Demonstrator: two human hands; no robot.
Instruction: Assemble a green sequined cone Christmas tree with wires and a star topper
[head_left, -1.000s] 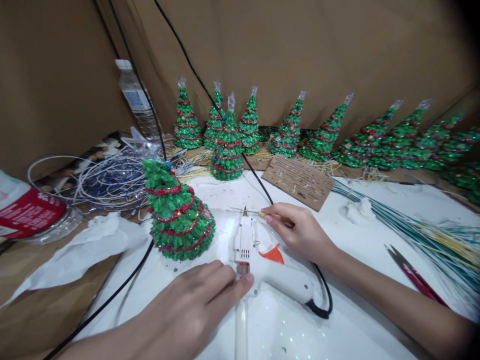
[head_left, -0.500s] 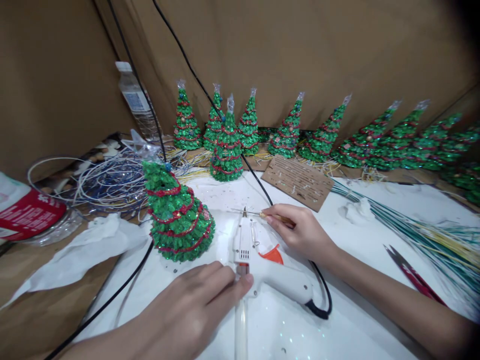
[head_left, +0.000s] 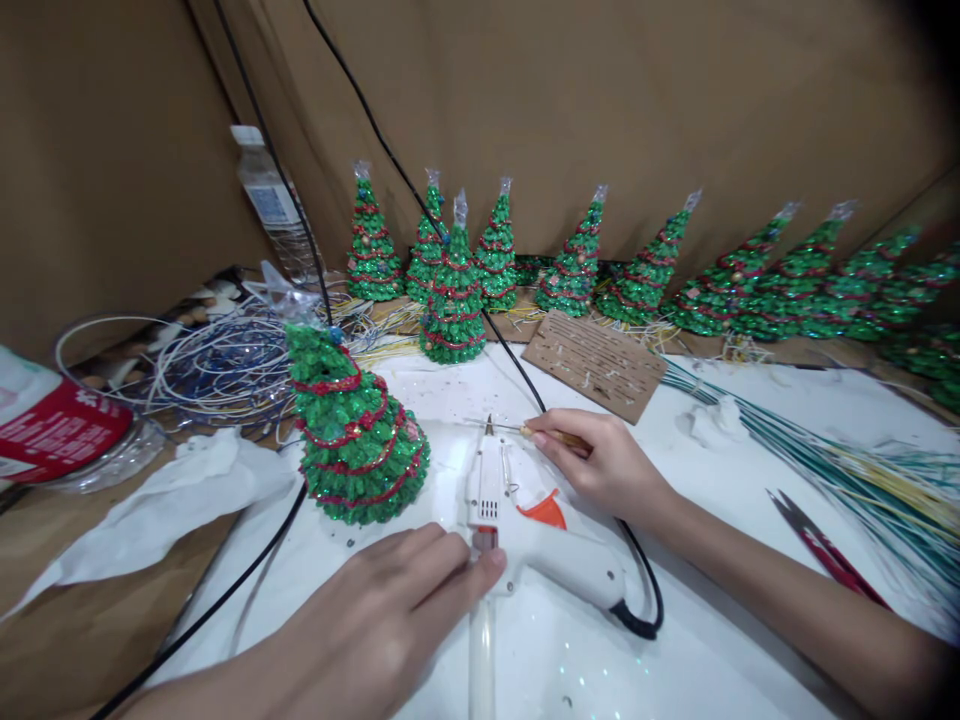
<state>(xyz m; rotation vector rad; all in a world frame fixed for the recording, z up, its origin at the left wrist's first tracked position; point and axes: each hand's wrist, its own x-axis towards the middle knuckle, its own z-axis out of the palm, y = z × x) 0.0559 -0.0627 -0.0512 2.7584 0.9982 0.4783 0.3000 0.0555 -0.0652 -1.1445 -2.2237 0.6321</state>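
A white glue gun [head_left: 555, 560] with an orange trigger lies on the white table sheet [head_left: 435, 385], its nozzle pointing away from me. A clear glue stick [head_left: 482, 650] sticks out of its rear. My left hand [head_left: 397, 600] rests at the gun's back end, fingers bent and pressed together; what they grip, if anything, is hidden. My right hand [head_left: 600, 460] pinches a thin metal tool with a wooden handle [head_left: 566, 438], whose shaft crosses at the nozzle tip. Left of the gun stands a green glittery tree [head_left: 360, 440] with red garlands.
Several similar trees [head_left: 574, 260] line the back. Tangled wires [head_left: 217, 365], a clear bottle [head_left: 274, 205] and a red-labelled bottle [head_left: 60, 425] are at left. A brown board [head_left: 596, 365], green wires [head_left: 825, 450] and scissors [head_left: 821, 550] lie right. Black cables [head_left: 375, 130] cross the view.
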